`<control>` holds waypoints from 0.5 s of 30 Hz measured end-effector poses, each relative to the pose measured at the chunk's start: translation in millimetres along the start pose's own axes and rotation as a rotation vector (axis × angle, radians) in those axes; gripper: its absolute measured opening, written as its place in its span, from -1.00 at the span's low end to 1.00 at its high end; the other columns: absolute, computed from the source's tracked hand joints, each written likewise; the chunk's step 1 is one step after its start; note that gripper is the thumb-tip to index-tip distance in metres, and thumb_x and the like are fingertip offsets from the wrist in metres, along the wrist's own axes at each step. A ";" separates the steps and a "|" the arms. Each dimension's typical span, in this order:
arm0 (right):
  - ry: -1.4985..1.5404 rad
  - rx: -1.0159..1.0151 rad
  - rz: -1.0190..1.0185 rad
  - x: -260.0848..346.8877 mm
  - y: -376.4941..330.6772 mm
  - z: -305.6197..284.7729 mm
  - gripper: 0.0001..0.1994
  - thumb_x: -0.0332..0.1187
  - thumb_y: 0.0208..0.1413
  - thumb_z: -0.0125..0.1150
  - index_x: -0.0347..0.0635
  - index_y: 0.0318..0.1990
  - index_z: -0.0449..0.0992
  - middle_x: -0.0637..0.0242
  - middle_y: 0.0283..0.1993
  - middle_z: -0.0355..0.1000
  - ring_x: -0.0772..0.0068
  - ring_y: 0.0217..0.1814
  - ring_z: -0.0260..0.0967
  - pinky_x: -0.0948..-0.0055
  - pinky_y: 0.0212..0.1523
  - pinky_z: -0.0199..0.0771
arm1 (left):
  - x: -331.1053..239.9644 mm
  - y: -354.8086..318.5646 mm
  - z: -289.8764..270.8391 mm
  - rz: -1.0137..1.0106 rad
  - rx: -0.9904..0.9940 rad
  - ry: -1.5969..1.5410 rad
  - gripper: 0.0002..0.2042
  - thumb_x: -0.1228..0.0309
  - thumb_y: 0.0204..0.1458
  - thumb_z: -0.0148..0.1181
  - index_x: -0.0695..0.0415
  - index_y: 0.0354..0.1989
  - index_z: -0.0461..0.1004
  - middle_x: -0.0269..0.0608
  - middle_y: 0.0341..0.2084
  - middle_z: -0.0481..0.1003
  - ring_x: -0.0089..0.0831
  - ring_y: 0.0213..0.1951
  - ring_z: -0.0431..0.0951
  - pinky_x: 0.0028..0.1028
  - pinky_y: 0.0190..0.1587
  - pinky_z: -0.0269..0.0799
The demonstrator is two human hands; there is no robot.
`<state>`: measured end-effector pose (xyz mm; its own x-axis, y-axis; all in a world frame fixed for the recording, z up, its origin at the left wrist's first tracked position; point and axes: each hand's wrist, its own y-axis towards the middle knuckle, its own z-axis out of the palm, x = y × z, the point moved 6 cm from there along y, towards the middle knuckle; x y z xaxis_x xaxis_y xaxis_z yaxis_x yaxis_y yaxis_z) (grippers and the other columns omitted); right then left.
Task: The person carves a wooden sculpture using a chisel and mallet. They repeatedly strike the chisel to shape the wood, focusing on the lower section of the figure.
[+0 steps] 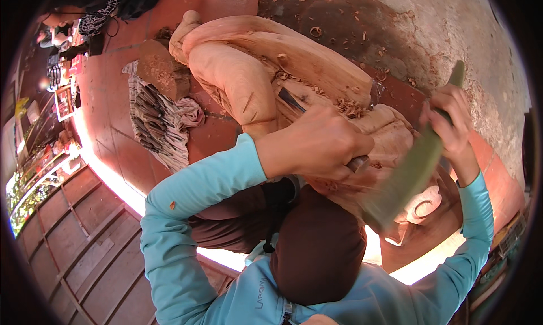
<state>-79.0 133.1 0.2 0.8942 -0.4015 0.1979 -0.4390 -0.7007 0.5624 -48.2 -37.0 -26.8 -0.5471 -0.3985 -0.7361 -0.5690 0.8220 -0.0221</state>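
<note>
A large wood carving (237, 82) with smooth, rounded folds lies in front of me, with curled shavings (350, 107) caught in its hollow. My left hand (319, 141) is wrapped round a gouge (291, 100); its dark blade points up and left against the carving, and its handle end sticks out beneath the fist. To the right, my right hand (451, 118) grips a long green mallet (410, 175) near its narrow upper end. The broad end, smeared by motion, hangs down and left over the near side of the carving, apart from the gouge handle.
On the red-tiled floor at the left lie a cloth tool roll (181, 135) holding several carving tools and a round wood block (164, 70). My brown-clad knee (319, 246) rises close below the carving. A rough concrete strip (475, 53) runs along the right.
</note>
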 end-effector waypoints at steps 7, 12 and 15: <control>-0.002 -0.066 0.018 0.3 -6.5 -4.7 -0.63 -0.47 -0.44 0.24 -0.21 -0.30 0.45 0.18 -0.46 0.31 0.20 -0.46 0.31 0.31 -0.49 0.34 | -1.5 2.4 -4.9 -0.016 -0.030 -0.094 -0.87 0.43 -0.34 0.20 0.09 -0.57 0.38 -0.26 -0.73 0.35 -0.24 -0.63 0.42 -0.30 -0.62 0.20; 0.001 -0.049 0.027 -0.7 -13.3 -1.1 -0.60 -0.45 -0.44 0.23 -0.18 -0.25 0.45 0.20 -0.44 0.31 0.20 -0.43 0.32 0.32 -0.48 0.33 | 2.5 0.5 -4.3 -0.005 -0.063 -0.034 -0.86 0.44 -0.35 0.21 0.10 -0.61 0.35 -0.25 -0.74 0.33 -0.23 -0.65 0.39 -0.29 -0.63 0.19; 0.088 -0.129 0.028 -3.1 -12.0 -3.2 -0.58 -0.44 -0.40 0.22 -0.12 -0.20 0.45 0.23 -0.44 0.31 0.25 -0.44 0.30 0.33 -0.48 0.32 | 2.5 0.6 -1.4 -0.023 -0.045 -0.004 -0.84 0.38 -0.33 0.20 0.11 -0.58 0.36 -0.24 -0.75 0.32 -0.22 -0.64 0.40 -0.29 -0.62 0.21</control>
<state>-76.2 144.6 -4.5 0.8886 -0.3624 0.2811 -0.4538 -0.6059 0.6534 -50.8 -38.0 -27.7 -0.5315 -0.4153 -0.7383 -0.6082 0.7937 -0.0086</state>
